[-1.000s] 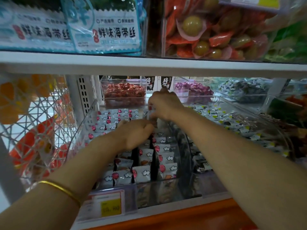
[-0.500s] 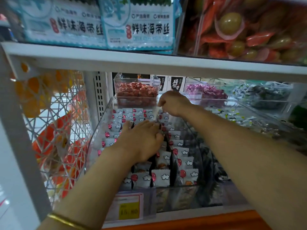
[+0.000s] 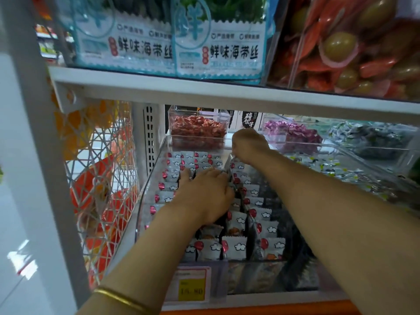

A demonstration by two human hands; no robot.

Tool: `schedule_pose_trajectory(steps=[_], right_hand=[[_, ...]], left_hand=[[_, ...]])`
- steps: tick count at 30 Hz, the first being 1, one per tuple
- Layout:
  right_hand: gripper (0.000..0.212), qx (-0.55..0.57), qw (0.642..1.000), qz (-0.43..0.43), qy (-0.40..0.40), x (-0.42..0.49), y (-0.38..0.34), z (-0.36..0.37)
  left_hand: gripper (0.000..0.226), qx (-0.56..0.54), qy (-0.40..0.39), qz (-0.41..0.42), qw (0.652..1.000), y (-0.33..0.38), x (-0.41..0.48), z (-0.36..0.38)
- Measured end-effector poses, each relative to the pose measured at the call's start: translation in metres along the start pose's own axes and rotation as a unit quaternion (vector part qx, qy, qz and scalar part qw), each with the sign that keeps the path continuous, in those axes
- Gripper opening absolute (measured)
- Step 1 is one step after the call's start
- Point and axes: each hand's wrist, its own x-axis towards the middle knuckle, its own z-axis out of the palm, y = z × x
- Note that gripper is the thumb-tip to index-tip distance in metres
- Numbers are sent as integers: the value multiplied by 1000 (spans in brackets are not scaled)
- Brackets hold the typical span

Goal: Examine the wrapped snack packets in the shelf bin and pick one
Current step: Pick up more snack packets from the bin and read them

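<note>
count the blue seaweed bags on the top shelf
2: left seaweed bag and right seaweed bag, side by side on the top shelf; others may be hidden behind them.

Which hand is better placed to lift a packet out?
Right: the right hand seems to pinch a packet at the back of the bin; the left hand lies flat on the rows.

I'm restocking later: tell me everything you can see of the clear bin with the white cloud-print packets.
The clear bin looks like transparent plastic. It is long and open-topped, and runs front to back below the white shelf board. White packets with red dots and clouds stand in rows inside. The left hand rests on the middle rows; the right hand reaches its back end. A yellow price tag sits at its front.
</note>
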Motion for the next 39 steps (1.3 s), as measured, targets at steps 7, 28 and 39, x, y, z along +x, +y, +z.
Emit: schedule_pose_trajectory(steps=[7,28,39], right_hand=[[15,193,956,64,212,-54,9,-34],[9,763,623,136,107,-207,7,-49],[19,816,536,184,113,-204,6,-49]], left_hand=[[27,-148,128,-27,980,15,-23,-17],[16,-677,136,-77,719,14,-86,-25],[18,-762,131,-92,627,15,-79,-21]])
